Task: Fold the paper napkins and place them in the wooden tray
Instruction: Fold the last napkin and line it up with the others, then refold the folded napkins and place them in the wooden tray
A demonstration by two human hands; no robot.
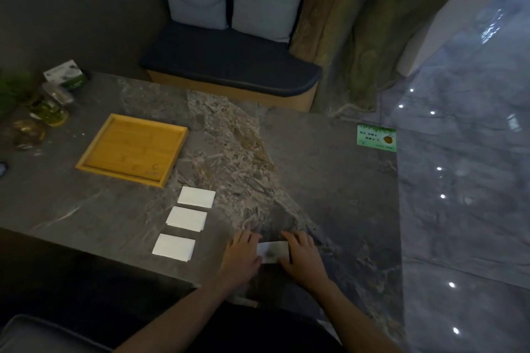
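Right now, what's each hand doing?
Left hand: open, fingers flat, pressing the napkin onto the table.
Right hand: open, pressing the same napkin.

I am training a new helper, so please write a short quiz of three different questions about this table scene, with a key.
1. True or false: the tray already holds a napkin.
2. How many folded napkins lie in a row on the table, apart from the one under the hands?
3. Which hands touch the fourth napkin? A) left hand only B) right hand only C) both hands

Key:
1. False; nothing lies in the tray.
2. Three: far napkin, middle napkin, near napkin.
3. C; left hand and right hand both press on it.
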